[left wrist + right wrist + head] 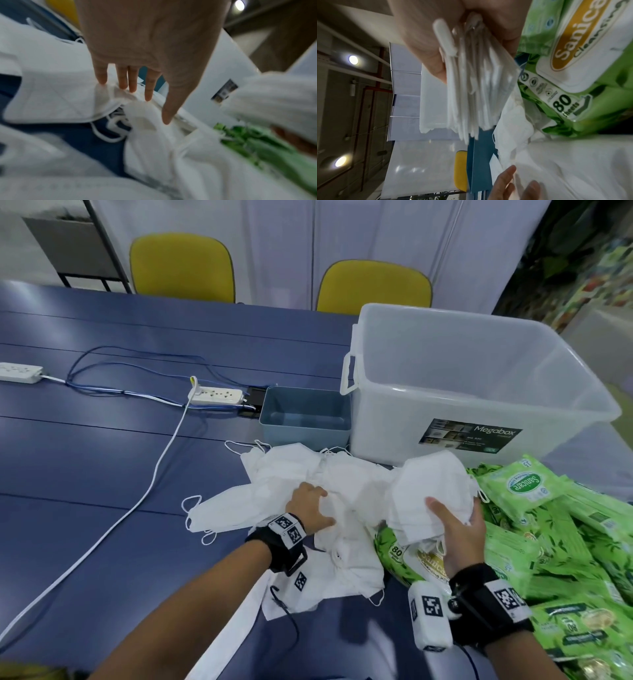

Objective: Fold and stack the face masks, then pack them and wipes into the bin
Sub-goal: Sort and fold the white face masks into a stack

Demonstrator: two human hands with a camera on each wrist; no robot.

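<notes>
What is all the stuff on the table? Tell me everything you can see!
loose masks: a pile, white, middle of the table
folded masks: one stack, white, held above the wipes
wipes packs: many, green, heaped on the right
big bin: one, clear, far right
small box: one, grey-blue, left of the big bin
power strips: two, white, with cables, on the left
table: one, blue
chairs: two, yellow, behind the table
left hand: fingers spread, touching the loose masks
right hand: grip around the folded masks
</notes>
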